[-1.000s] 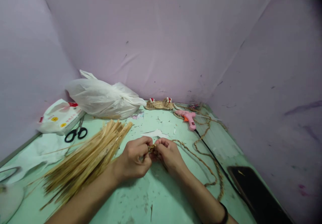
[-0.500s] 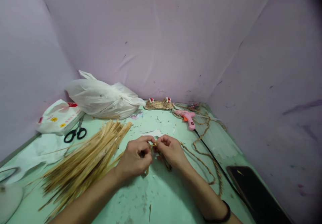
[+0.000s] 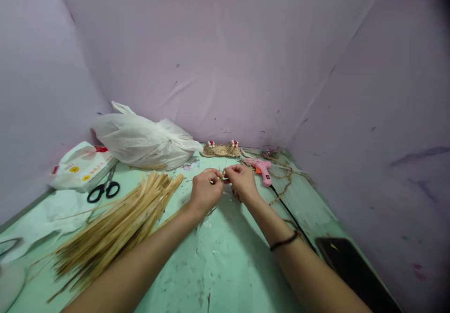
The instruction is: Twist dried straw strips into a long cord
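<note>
The left hand (image 3: 206, 191) and right hand (image 3: 243, 182) both have fingertips pinching a thin golden-brown straw cord (image 3: 222, 177), which shows in the narrow gap between one grip and the other, over the pale green surface (image 3: 225, 266). Near the right hand lies a pink glue gun (image 3: 266, 173) with an orange trigger; left of the left hand, a loose bundle of flat tan straw strips (image 3: 123, 228); beyond both, a woven straw piece with red-and-white beads (image 3: 221, 151).

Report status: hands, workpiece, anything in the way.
Left hand, right hand pinch straw strand, mostly hidden. Nearest clutter: pink glue gun beside right hand, straw bundle left of left hand.
</note>
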Motion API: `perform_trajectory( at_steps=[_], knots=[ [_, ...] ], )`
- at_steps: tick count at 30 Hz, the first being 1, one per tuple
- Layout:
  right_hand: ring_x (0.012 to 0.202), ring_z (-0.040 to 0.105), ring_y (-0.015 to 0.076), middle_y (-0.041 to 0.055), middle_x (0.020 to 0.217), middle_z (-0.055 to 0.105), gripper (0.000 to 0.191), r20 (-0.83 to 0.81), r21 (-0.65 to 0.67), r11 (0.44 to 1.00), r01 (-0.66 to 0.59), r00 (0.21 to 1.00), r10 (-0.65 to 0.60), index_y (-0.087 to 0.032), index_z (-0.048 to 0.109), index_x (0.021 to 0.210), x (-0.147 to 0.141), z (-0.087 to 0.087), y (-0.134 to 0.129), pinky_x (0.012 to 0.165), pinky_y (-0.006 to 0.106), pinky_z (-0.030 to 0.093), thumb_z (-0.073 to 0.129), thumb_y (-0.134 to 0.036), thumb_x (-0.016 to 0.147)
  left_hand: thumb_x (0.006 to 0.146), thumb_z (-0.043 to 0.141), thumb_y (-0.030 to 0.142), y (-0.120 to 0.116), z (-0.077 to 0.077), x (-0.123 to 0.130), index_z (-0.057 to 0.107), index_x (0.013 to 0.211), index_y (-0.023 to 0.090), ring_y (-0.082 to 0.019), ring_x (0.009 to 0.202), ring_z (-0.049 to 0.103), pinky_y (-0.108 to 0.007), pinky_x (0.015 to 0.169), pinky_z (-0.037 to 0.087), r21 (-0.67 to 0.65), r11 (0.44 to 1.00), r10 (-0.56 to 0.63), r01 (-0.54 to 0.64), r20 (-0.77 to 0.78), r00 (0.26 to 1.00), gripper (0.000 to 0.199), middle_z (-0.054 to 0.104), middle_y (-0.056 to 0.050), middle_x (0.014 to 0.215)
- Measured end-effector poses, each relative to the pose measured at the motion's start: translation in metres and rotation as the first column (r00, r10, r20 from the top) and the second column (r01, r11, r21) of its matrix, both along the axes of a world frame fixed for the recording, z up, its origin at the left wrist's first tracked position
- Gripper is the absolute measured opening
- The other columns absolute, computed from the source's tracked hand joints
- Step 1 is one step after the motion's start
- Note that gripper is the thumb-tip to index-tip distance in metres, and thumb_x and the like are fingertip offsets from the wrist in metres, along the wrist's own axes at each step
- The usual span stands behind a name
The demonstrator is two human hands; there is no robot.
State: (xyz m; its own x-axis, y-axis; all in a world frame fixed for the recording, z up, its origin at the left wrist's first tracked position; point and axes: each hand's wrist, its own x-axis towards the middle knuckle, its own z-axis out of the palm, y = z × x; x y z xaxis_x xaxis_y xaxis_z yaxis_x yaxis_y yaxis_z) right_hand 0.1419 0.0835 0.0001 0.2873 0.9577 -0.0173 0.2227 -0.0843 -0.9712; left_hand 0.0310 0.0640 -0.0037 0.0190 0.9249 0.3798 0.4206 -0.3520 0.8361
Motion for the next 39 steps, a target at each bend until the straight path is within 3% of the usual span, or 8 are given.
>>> perform_trajectory(
  at_steps=[5, 11, 14, 17, 22, 27, 33, 39],
  knots=[
    [0.052, 0.054, 0.0135, 0.0036, 0.052, 0.061, 0.02, 0.34, -0.009, 1.0, -0.018, 0.94, 0.02, -0.012, 0.064, 0.06, 0.004, -0.011, 0.042, 0.048, 0.02, 0.037, 0.049, -0.025, 0.06, 0.057, 0.042, 0.005, 0.037, -0.015, 0.009, 0.048, 0.044, 0.016, -0.011, 0.069, 0.056, -0.021, 0.066, 0.042, -0.087, 0.991, 0.097, -0.098, -0.01, 0.995, 0.018, 0.06, -0.001, 0.07],
    [0.055, 0.057, 0.0151, 0.0053, 0.055, 0.063, 0.018, 0.454, -0.074, 0.997, 0.012, 0.891, 0.023, -0.013, 0.068, 0.065, 0.0, -0.021, 0.057, 0.052, 0.022, 0.037, 0.053, -0.022, 0.06, 0.058, 0.042, 0.007, 0.05, -0.032, 0.008, 0.048, 0.045, 0.017, -0.011, 0.068, 0.056, -0.02, 0.063, 0.04, -0.156, 0.975, 0.152, -0.161, -0.07, 0.986, 0.017, 0.063, -0.001, 0.071],
    [0.06, 0.058, 0.0167, 0.0077, 0.058, 0.064, 0.019, 0.551, -0.084, 0.996, 0.012, 0.834, 0.036, -0.013, 0.069, 0.067, 0.0, -0.019, 0.061, 0.055, 0.023, 0.037, 0.052, -0.023, 0.065, 0.061, 0.045, 0.011, 0.051, -0.029, 0.01, 0.056, 0.053, 0.017, -0.014, 0.067, 0.057, -0.021, 0.06, 0.039, -0.23, 0.95, 0.168, -0.21, -0.19, 0.967, 0.015, 0.064, -0.003, 0.069],
    [0.066, 0.06, 0.0189, 0.0112, 0.065, 0.066, 0.024, 0.675, -0.13, 0.991, -0.012, 0.731, 0.097, -0.013, 0.069, 0.068, -0.001, -0.014, 0.061, 0.057, 0.025, 0.036, 0.052, -0.029, 0.072, 0.065, 0.046, 0.017, 0.047, -0.022, 0.012, 0.062, 0.063, 0.016, -0.018, 0.067, 0.058, -0.024, 0.056, 0.036, -0.263, 0.922, 0.162, -0.283, -0.401, 0.902, 0.016, 0.065, -0.008, 0.067],
    [0.075, 0.059, 0.0208, 0.015, 0.079, 0.066, 0.03, 0.766, -0.148, 0.987, -0.063, 0.623, 0.155, -0.01, 0.066, 0.08, -0.004, -0.012, 0.042, 0.062, 0.027, 0.036, 0.043, -0.031, 0.081, 0.071, 0.042, 0.02, 0.038, -0.017, 0.009, 0.065, 0.078, 0.013, -0.022, 0.072, 0.06, -0.026, 0.057, 0.035, -0.207, 0.949, 0.067, -0.236, -0.602, 0.795, 0.025, 0.065, -0.016, 0.077],
    [0.076, 0.058, 0.0195, 0.0165, 0.09, 0.062, 0.024, 0.764, -0.08, 0.996, 0.028, 0.644, 0.043, -0.008, 0.061, 0.09, -0.001, -0.018, 0.006, 0.063, 0.026, 0.035, 0.044, -0.023, 0.08, 0.072, 0.043, 0.023, 0.036, -0.016, 0.005, 0.063, 0.081, 0.014, -0.022, 0.072, 0.06, -0.026, 0.056, 0.034, -0.214, 0.959, 0.012, -0.188, -0.627, 0.779, 0.024, 0.065, -0.014, 0.077],
    [0.067, 0.057, 0.018, 0.0107, 0.075, 0.065, 0.017, 0.736, -0.063, 0.99, -0.128, 0.664, 0.133, -0.013, 0.063, 0.072, -0.002, -0.02, -0.017, 0.059, 0.025, 0.032, 0.046, -0.013, 0.074, 0.07, 0.043, 0.019, 0.037, -0.016, 0.003, 0.062, 0.076, 0.015, -0.018, 0.07, 0.058, -0.025, 0.054, 0.031, -0.2, 0.965, 0.004, -0.173, -0.643, 0.766, 0.02, 0.064, -0.009, 0.074],
    [0.058, 0.054, 0.0153, 0.009, 0.067, 0.065, 0.018, 0.678, -0.049, 0.983, -0.178, 0.717, 0.163, -0.014, 0.062, 0.065, -0.008, -0.019, -0.036, 0.053, 0.023, 0.03, 0.046, -0.01, 0.072, 0.066, 0.044, 0.018, 0.04, -0.018, 0.002, 0.061, 0.068, 0.017, -0.016, 0.063, 0.055, -0.023, 0.052, 0.03, -0.222, 0.967, -0.028, -0.128, -0.588, 0.808, 0.017, 0.063, -0.006, 0.068]
  ],
)
